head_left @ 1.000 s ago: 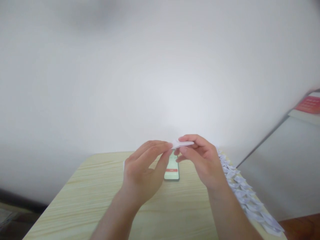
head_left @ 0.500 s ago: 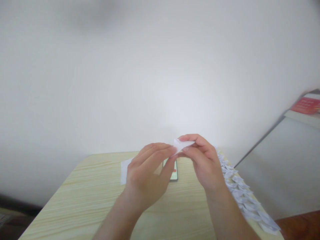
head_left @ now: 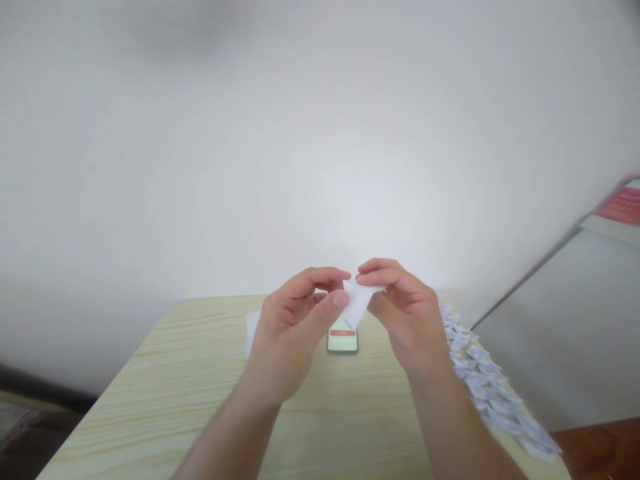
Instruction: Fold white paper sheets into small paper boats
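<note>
A small folded piece of white paper (head_left: 357,304) is held between my two hands, above the table. My left hand (head_left: 300,320) pinches its left edge, with the thumb on the near face. From the other side my right hand (head_left: 405,310) grips it, fingers over the top and thumb partly hidden behind the paper. Below the paper lies a phone (head_left: 343,343) with a lit screen, its upper part covered by my hands and the paper. White paper sheets (head_left: 253,328) rest on the table, partly hidden behind my left hand.
Several folded white paper pieces (head_left: 483,383) lie in rows along the right edge of the wooden table (head_left: 175,387). A white wall (head_left: 320,147) rises behind it. To the right stands a pale cabinet-like panel (head_left: 565,320) with a red item (head_left: 623,205) on top.
The folded paper has turned so that a flap now points downward. My left thumb has moved onto its near face and the left fingers have lifted. More of the phone's screen shows.
</note>
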A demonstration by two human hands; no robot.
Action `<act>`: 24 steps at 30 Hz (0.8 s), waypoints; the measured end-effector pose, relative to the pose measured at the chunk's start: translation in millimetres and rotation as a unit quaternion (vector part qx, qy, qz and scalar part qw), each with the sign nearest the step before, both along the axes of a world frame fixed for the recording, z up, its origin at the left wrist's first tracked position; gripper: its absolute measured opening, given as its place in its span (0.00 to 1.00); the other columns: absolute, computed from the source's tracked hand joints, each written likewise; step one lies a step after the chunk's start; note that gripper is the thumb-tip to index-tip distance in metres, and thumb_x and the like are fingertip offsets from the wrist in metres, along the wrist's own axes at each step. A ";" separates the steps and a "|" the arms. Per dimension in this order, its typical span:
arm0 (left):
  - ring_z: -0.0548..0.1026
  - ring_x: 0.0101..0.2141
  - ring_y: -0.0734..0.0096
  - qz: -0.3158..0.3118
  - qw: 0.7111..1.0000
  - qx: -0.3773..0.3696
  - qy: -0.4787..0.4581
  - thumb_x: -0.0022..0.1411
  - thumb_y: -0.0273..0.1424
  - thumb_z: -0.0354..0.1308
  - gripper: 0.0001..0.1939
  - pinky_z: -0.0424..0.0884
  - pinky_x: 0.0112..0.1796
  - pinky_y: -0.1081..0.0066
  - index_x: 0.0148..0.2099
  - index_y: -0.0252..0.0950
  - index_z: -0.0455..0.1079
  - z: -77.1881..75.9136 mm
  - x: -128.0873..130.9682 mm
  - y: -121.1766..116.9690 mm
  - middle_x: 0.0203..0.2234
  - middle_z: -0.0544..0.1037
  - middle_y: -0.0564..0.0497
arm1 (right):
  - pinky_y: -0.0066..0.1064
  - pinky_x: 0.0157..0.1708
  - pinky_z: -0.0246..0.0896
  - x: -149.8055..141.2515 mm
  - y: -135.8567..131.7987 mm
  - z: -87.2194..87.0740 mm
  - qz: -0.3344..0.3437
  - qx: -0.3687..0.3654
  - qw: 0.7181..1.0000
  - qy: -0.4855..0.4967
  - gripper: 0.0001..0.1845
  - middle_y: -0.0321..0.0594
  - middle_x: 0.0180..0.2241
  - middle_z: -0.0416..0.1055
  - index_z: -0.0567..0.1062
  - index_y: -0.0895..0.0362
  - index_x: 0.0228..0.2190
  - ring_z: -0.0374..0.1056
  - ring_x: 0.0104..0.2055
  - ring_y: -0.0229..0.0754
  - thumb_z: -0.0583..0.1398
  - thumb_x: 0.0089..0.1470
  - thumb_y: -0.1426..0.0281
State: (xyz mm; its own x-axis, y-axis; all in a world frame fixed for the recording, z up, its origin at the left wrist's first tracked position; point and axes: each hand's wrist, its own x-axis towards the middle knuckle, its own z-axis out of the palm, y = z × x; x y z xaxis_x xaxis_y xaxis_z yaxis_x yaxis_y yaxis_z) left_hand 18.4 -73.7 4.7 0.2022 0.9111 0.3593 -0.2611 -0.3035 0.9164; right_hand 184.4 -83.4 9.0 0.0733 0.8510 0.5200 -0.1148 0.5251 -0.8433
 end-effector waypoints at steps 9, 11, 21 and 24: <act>0.77 0.34 0.67 -0.022 0.998 -0.029 -0.044 0.63 0.35 0.69 0.08 0.75 0.36 0.68 0.44 0.39 0.82 -2.5 1.7 3.9 0.34 0.82 0.48 | 0.37 0.39 0.65 -8.7 -3.8 -8.2 -0.154 0.053 0.984 -0.067 0.04 0.37 0.34 0.71 0.85 0.47 0.33 0.69 0.37 0.42 0.72 0.55 0.70; 0.78 0.36 0.66 -0.038 0.998 -0.036 -0.032 0.64 0.35 0.69 0.08 0.75 0.38 0.66 0.44 0.39 0.82 -3.4 -0.7 6.7 0.35 0.83 0.47 | 0.37 0.38 0.64 -9.2 -5.8 -7.2 -0.156 0.068 0.982 -0.084 0.05 0.36 0.32 0.72 0.85 0.48 0.33 0.69 0.35 0.42 0.71 0.54 0.71; 0.75 0.33 0.70 -0.056 0.997 -0.037 0.023 0.64 0.34 0.68 0.06 0.70 0.36 0.69 0.38 0.36 0.79 -3.3 -16.6 16.7 0.30 0.81 0.49 | 0.37 0.38 0.70 2.4 -7.7 2.5 -0.006 -0.076 0.992 -0.103 0.03 0.38 0.33 0.81 0.85 0.51 0.35 0.75 0.35 0.45 0.69 0.57 0.68; 0.75 0.33 0.70 -0.019 0.999 -0.030 0.039 0.63 0.35 0.69 0.07 0.69 0.36 0.69 0.36 0.36 0.79 -2.7 -17.5 17.8 0.30 0.81 0.50 | 0.39 0.42 0.70 8.6 -4.4 4.1 0.031 -0.074 0.988 -0.134 0.07 0.38 0.37 0.82 0.86 0.50 0.39 0.76 0.40 0.46 0.66 0.60 0.69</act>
State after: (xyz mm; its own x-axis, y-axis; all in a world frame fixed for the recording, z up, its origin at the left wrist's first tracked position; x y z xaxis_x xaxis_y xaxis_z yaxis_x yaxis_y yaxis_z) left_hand 0.8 -56.0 2.0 0.2611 0.9221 0.2856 -0.1991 -0.2381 0.9506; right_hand 193.0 -87.7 13.1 -0.1046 0.9175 0.3838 0.0953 0.3934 -0.9144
